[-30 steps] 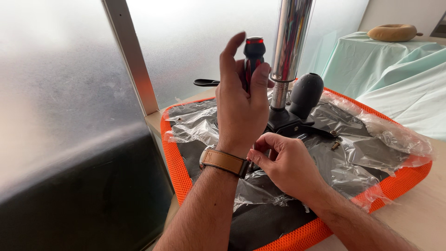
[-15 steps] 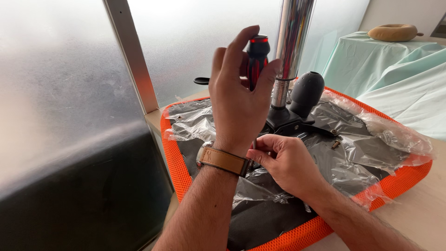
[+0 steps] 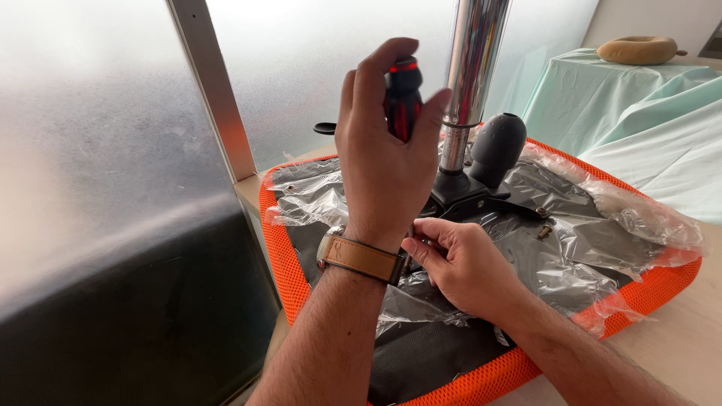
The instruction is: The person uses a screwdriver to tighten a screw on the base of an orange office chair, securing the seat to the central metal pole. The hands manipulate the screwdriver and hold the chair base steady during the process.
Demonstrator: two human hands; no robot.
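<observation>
Since the earlier frame my left hand (image 3: 387, 162) turned slightly, fingers wrapped on the screwdriver (image 3: 402, 98) at upper centre. My right hand (image 3: 462, 267) pinches its tip at centre, over the seat (image 3: 662, 282).

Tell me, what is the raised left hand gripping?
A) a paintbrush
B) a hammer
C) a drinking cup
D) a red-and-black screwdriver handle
D: the left hand wraps a red-and-black screwdriver handle held upright, while the right hand pinches near its lower end, above the orange seat.

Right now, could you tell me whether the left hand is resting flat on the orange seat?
No, the left hand is raised above the orange seat, its fingers wrapped around a screwdriver handle.
</observation>
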